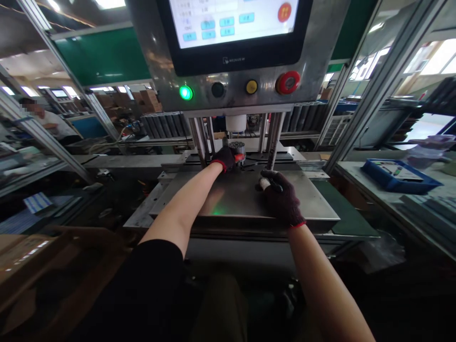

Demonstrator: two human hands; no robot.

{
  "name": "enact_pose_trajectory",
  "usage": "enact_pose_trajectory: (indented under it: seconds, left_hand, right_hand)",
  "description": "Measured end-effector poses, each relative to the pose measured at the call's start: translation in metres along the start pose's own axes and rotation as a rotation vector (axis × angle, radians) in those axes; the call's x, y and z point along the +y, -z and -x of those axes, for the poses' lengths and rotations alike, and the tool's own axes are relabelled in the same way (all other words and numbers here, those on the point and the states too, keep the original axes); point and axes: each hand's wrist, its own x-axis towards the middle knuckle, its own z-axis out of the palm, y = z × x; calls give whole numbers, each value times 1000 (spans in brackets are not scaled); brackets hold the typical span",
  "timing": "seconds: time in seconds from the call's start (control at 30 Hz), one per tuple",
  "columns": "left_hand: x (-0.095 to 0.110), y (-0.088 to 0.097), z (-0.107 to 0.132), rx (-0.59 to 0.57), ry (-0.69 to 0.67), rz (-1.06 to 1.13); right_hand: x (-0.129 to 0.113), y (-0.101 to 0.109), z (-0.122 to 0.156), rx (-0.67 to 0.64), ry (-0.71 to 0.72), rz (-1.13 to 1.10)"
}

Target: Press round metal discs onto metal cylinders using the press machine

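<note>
My left hand, in a dark glove with a red cuff, reaches under the press head to a round metal part with a ring of holes or slots on top. A small red piece shows at its fingertips; whether it is part of the glove or a separate thing is unclear. Those fingers are mostly hidden. My right hand, gloved the same way, hovers over or rests on the steel plate with its fingers curled in. Something white shows at its fingertips, too small to name.
Above stands the press's control panel with a lit screen, a green light and a red button. Steel columns flank the work spot. A blue tray lies at right, a cardboard box at lower left. A person is far left.
</note>
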Motion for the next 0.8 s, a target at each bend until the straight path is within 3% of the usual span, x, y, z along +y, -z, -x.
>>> enact_pose_trajectory:
  seconds: [0.07,0.1,0.17,0.27,0.37,0.5,0.67,0.8]
  left_hand:
    - [14,13,26,30,90,-152]
    - [21,22,40,45,63,-201]
    - [36,45,65,125,-144,-266]
    - [55,79,87,350,-469,-356]
    - [66,98,84,438,-510,-347]
    - [77,102,69,442,-460,-336]
    - [105,113,70,423,-334,-405]
    - [96,104,73,430,-392,-219]
  right_hand:
    - [0,0,-1,6,5,-3]
    - [1,-1,-1,11,4,-3]
    - [0,-2,-2,24,0,10]
    - [0,-2,-3,40,-3,58]
    - [2,-3,-3,41,3,59]
    - [4,-3,-3,53,-5,77]
    - [0,-2,0,29,19,150]
    - [-10,-5,1,24,27,286]
